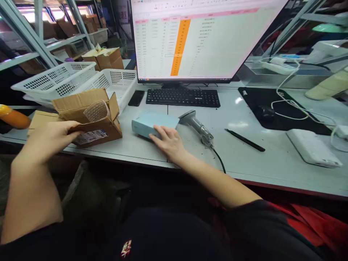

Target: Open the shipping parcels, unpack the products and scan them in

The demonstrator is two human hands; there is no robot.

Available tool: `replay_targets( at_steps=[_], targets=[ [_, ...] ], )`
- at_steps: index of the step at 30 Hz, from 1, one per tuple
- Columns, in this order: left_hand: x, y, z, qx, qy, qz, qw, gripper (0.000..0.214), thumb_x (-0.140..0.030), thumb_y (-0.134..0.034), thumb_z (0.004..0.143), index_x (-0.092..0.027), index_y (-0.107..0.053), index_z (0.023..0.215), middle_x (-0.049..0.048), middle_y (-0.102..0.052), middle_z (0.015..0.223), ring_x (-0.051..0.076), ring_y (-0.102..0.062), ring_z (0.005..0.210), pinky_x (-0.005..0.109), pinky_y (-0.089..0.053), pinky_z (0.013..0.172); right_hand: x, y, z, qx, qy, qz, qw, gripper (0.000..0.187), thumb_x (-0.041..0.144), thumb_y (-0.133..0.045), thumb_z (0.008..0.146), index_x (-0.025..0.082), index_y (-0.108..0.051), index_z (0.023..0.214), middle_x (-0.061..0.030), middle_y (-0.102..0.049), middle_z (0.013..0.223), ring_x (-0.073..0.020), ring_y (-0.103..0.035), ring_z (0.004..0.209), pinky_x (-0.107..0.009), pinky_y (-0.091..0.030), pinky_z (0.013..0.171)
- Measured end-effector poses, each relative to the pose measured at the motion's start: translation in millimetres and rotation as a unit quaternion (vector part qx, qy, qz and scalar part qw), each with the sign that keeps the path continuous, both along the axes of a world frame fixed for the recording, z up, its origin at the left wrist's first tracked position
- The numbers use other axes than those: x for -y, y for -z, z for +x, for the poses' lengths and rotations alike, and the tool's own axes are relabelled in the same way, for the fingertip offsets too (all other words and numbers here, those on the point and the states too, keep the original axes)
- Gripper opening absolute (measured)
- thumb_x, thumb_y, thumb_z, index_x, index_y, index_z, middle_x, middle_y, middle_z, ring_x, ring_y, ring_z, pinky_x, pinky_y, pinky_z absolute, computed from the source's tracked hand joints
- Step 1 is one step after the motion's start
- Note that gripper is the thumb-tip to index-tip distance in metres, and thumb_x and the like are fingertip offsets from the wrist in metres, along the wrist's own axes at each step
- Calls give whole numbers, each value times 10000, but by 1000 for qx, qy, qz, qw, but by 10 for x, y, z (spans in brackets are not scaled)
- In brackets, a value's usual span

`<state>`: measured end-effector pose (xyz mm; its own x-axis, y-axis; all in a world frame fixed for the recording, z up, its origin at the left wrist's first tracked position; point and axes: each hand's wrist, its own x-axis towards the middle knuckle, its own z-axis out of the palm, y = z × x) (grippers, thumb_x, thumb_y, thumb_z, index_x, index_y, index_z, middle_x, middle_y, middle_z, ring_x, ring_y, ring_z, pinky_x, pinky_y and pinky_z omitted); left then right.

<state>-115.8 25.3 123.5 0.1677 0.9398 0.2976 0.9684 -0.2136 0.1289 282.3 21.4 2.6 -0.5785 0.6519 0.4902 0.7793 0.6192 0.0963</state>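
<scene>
At the left of the desk stands an opened brown cardboard box (114,131) with its flaps up, bubble wrap (97,111) inside and a white label on its front. My left hand (56,136) pinches the box's near edge between thumb and fingers. A light blue box (145,125) lies flat in front of the keyboard. My right hand (170,143) rests on its near right part, fingers stretched out over the top and not wrapped round it. Just right of the blue box lies a grey barcode scanner (199,128) with a black cable.
Behind the boxes are white plastic baskets (123,77) and a black phone (136,98). A keyboard (182,97) sits below a large monitor (201,43). To the right are a black pen (244,140), a mouse (265,113) on a mat and a white device (312,148).
</scene>
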Motion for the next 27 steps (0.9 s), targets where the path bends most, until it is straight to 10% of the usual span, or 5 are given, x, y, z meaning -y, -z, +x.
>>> replay_targets(
  at_steps=[4,8,15,21,27],
  targets=[
    [-27,-72,-6,-73,-52,-11,996,804,-827,-343,899,-269,-665,1380,40,-730,1253,305,-636,1114,456,-473,996,-176,-72,342,-52,-20,2,998,419,392,-653,972,295,-673,1380,-105,-563,1540,-380,-423,1443,-592,-337,1177],
    [-65,45,-36,-61,11,102,993,1037,-957,-336,824,-183,-586,1467,110,-699,1322,349,-626,1233,555,-438,1090,-619,-345,1114,-175,171,-113,963,739,435,-652,934,211,-432,1603,-201,-520,1547,-424,-486,1397,-649,-402,1140],
    [145,102,322,23,69,260,963,682,-701,-616,921,-213,-648,1396,85,-651,1451,354,-477,1480,611,-247,1241,-927,-285,1487,-340,245,-519,745,595,345,-695,828,225,-529,1387,-125,-736,1082,-221,-666,682,-377,-554,568],
    [200,358,446,72,223,359,903,395,-252,-824,824,-271,-745,1210,31,-776,1208,269,-710,1186,460,-546,1029,-821,-772,1272,-314,237,-454,800,411,243,-700,810,240,-592,1206,-106,-737,1056,-164,-616,571,-319,-497,458],
    [180,921,986,134,289,280,906,154,-162,-669,924,-228,-735,1047,33,-800,940,180,-748,830,327,-568,770,-620,-1364,547,-240,27,-468,850,460,325,-719,879,261,-588,1315,-54,-729,988,-161,-656,611,-285,-542,465]
  ],
)
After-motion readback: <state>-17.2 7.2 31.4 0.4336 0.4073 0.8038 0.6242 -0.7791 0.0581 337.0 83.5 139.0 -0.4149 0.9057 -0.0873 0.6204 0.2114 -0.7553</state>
